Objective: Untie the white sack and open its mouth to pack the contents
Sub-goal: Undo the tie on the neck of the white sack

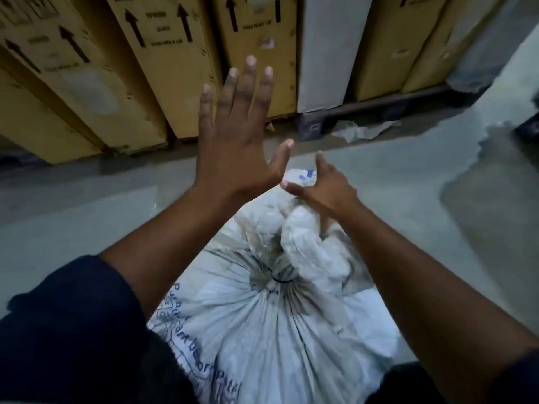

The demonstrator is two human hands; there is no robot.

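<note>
A white woven sack (262, 330) with blue print stands on the floor right below me. Its neck is gathered and cinched by a thin dark tie (280, 279), and the bunched, crumpled top (303, 240) flops away from me beyond the tie. My left hand (239, 135) is raised above the sack, back towards me, fingers spread wide, holding nothing. My right hand (323, 188) hovers over the far end of the bunched top with thumb and forefinger apart; its other fingers curl down out of sight and I cannot tell whether they touch the fabric.
Tall yellow cartons (163, 68) with black arrows and a white carton (329, 53) lean in a row on a dark pallet (350, 115) just ahead. Crumpled plastic (358, 131) lies at the pallet's foot. Grey concrete floor (87, 217) surrounds the sack, with a pale patch (501, 118) at right.
</note>
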